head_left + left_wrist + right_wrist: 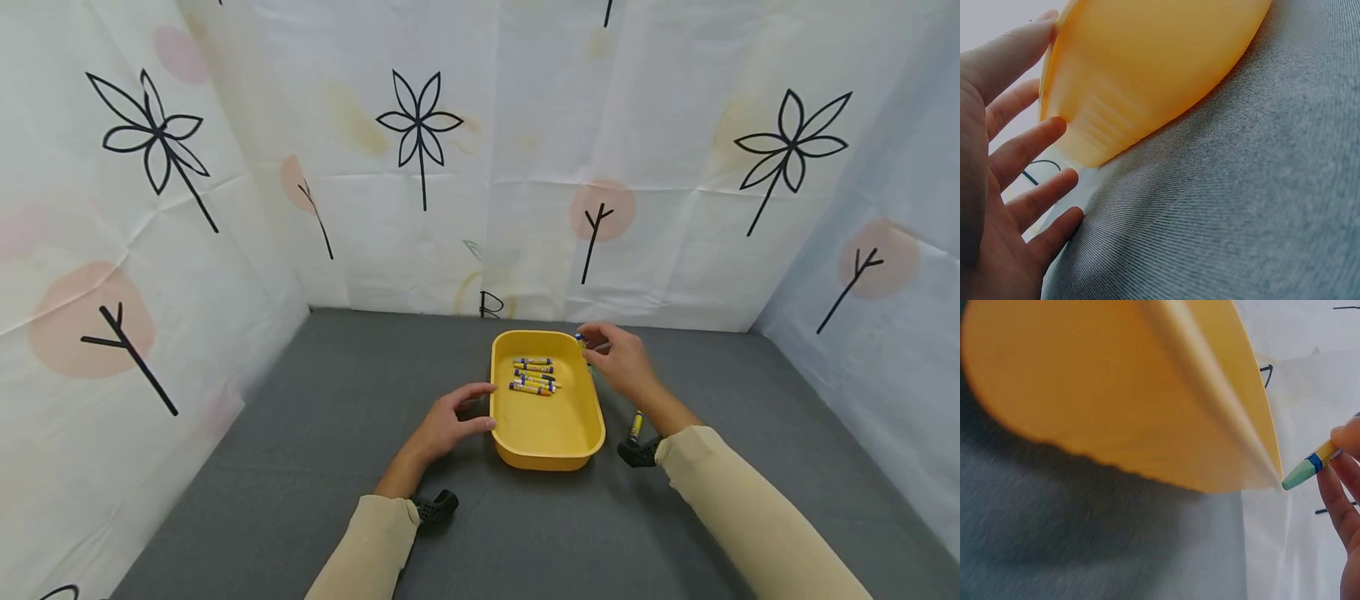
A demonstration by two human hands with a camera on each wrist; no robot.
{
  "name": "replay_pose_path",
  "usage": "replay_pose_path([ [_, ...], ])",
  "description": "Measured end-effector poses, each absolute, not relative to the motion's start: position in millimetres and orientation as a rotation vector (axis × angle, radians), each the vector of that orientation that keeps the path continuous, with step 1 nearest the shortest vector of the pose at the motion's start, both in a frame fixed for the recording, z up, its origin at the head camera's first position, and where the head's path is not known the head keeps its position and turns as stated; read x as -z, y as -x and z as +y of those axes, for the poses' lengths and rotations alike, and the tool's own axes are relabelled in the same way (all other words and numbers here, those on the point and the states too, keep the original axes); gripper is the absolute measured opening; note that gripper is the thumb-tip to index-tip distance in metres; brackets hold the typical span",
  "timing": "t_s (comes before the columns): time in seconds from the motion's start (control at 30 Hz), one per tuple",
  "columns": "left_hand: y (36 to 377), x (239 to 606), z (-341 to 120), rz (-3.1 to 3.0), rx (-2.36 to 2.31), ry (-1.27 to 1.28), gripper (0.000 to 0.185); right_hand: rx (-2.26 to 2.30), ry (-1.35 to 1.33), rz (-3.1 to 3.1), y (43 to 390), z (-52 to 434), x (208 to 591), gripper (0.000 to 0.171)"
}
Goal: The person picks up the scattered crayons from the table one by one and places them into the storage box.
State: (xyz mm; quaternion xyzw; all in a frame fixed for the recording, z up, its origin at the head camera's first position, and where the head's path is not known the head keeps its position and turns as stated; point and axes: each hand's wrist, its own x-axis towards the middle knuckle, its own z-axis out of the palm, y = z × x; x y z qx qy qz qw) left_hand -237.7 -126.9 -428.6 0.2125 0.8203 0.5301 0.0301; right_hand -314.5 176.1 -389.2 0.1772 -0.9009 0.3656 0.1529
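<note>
A yellow plastic tray (551, 427) stands on the grey cloth, and several crayons (534, 377) in yellow and blue wrappers lie in its far half. My left hand (447, 423) rests at the tray's left side. In the left wrist view its thumb touches the rim, and the fingers are spread, loosely bent, along the outer wall. Just beyond the tray's right rim, my right hand (624, 360) pinches a green crayon (1310, 469) between thumb and fingers. That crayon's green tip points toward the rim in the right wrist view; whether they touch I cannot tell.
Another yellow-wrapped crayon (637, 423) lies on the cloth right of the tray, beside the black wrist camera (639, 452) on the right arm. A white patterned curtain (420, 250) hangs behind the table and along both sides. Grey cloth (337, 417) covers the tabletop.
</note>
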Motion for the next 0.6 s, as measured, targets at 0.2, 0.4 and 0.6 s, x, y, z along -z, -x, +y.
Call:
replay_pose_path([
  [0.2,239.1,428.6,-127.1,2.531,-1.636,-0.652,0.052,-1.015,-0.585,-2.636,326.4,158.1,381.4,0.031],
  [0.4,239.2,428.6,-126.5,2.526,-1.635,-0.648,0.051,-0.97,-0.675,-2.742,335.4,144.0,379.6,0.029],
  [0.6,239.7,427.8,-126.5,2.521,-1.629,-0.632,0.051,-0.957,-0.783,-2.894,340.5,133.9,381.8,0.028],
])
